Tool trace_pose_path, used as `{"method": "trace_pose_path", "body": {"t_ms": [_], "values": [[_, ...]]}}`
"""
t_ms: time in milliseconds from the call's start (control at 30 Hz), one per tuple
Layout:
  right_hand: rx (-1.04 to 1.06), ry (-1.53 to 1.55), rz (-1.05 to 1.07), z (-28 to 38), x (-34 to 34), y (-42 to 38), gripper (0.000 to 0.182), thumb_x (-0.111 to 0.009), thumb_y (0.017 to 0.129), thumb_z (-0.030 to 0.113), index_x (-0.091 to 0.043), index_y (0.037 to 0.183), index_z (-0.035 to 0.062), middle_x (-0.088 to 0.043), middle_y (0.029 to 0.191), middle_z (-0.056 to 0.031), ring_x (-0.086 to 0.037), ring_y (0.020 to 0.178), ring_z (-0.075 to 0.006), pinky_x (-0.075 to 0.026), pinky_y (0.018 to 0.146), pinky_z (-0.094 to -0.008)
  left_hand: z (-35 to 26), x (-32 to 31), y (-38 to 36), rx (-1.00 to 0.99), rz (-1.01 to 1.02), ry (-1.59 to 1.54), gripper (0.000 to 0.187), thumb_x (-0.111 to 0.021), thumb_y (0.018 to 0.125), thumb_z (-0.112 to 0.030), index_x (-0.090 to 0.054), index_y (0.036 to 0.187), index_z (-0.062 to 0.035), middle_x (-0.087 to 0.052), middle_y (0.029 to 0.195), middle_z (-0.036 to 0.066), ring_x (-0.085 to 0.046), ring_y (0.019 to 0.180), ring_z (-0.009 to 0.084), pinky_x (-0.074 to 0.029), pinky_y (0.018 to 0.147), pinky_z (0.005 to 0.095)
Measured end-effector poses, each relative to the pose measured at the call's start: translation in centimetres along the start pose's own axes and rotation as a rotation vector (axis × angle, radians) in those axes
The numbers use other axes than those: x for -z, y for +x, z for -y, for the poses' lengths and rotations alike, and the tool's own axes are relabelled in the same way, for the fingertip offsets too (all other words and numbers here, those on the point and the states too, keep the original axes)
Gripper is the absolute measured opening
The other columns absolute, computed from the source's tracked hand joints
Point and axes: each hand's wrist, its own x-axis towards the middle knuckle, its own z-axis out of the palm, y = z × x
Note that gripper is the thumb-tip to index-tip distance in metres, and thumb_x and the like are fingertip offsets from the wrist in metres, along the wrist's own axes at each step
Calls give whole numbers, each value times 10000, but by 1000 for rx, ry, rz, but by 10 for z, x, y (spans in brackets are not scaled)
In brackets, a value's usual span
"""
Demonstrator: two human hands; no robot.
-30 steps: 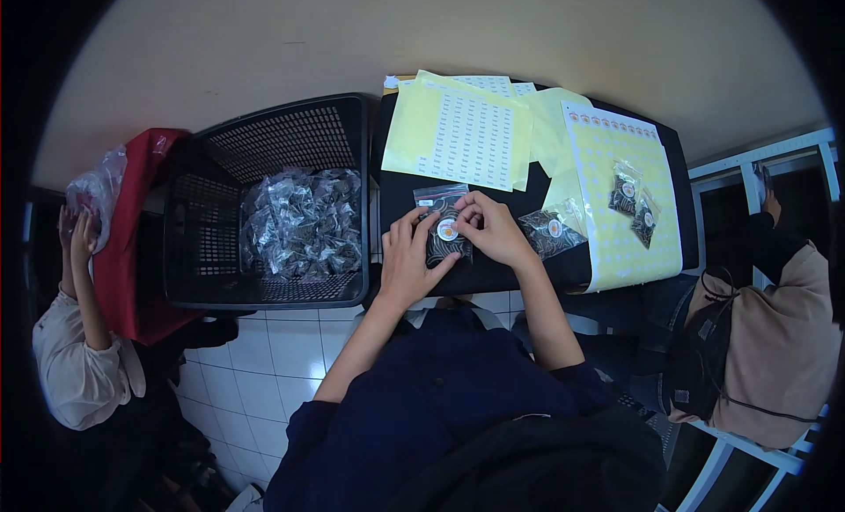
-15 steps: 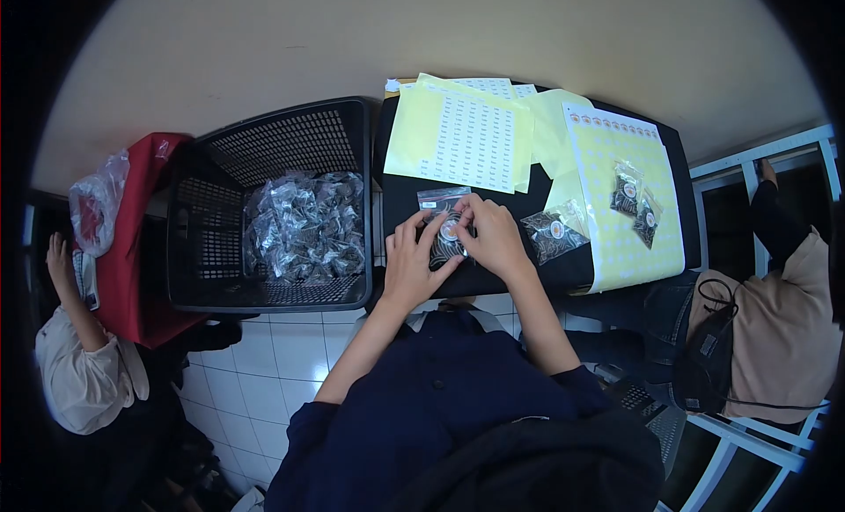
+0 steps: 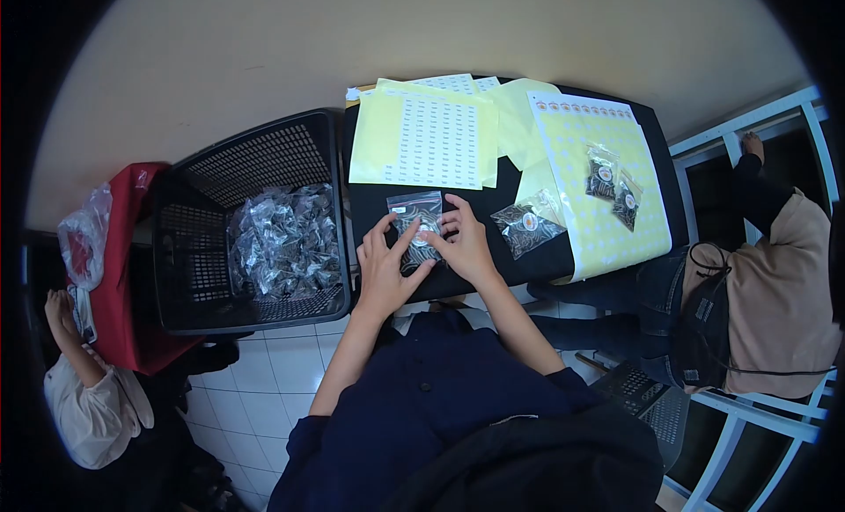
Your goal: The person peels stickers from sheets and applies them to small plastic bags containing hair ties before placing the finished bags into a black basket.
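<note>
A clear zip-lock bag (image 3: 415, 206) with dark, thin, curled contents lies on the black tabletop in front of me. It bears a small white label near its zip and a round sticker (image 3: 426, 238), partly covered by my thumbs and fingers. My left hand (image 3: 387, 267) rests over the bag's left side, open, its fingers spread. On the right side, my right hand (image 3: 466, 245) is open too, with its thumb on the sticker and its fingers apart along the bag's edge. Another stickered bag (image 3: 526, 228) lies just right of my right hand.
A black plastic crate (image 3: 341, 239) of filled bags (image 3: 286, 244) stands at left. Label sheets (image 3: 374, 142) lie at the back; a sticker sheet (image 3: 607, 248) carries two stickered bags (image 3: 603, 173). People sit on both sides, by a red cloth (image 3: 119, 301) and a white railing (image 3: 735, 147).
My right hand has gone from fingers bunched at the sticker to fingers spread, thumb on the sticker. My left hand stays on the bag. The whole view has shifted slightly.
</note>
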Motion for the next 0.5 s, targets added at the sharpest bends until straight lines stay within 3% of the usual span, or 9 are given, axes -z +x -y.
{"method": "trace_pose_path", "body": {"t_ms": [33,100,133,267,367,500], "values": [[-7,54,17,-2,2,1,673,-745,635,122,-373,1173,-36,-541,813,-91,-530,645,-101,-448,548,-207,-3,0,0,-5,3,0,674,-662,682,-307,-399,1277,-130,-342,1251,143,-357,1096,294,-264,895,388],[-44,153,23,5,8,-5,662,-731,648,78,-363,1189,-23,-530,827,-75,-522,677,-93,-444,570,-200,-10,-1,2,67,-50,-171,807,-661,686,-307,-247,1340,-79,-279,1282,180,-342,1109,318,-254,913,409],[-80,251,35,9,12,-10,656,-717,661,33,-352,1205,-10,-520,840,-59,-514,709,-84,-440,591,-193,-12,-3,2,57,-47,-195,886,-642,708,-293,-99,1357,-27,-213,1298,204,-332,1116,324,-258,925,422],[-62,472,-136,12,48,-32,612,-699,665,-13,-377,1184,3,-518,850,-47,-514,734,-73,-436,589,-174,-28,-24,15,72,-141,-483,855,-620,733,-274,-92,1334,26,-200,1288,206,-347,1105,317,-253,938,423],[-14,466,-476,-7,107,-36,577,-672,678,-45,-382,1175,0,-517,873,-45,-516,762,-96,-451,659,-204,-53,-40,40,-17,-193,-483,774,-607,750,-286,-172,1301,42,-247,1279,213,-337,1122,329,-251,940,420],[-52,408,-891,-47,196,-33,555,-687,679,-21,-387,1146,-6,-503,930,-94,-525,778,-122,-447,682,-226,-90,-73,69,-206,10,-218,821,-659,684,-310,-218,1287,29,-302,1258,202,-315,1132,351,-257,937,425]]}}
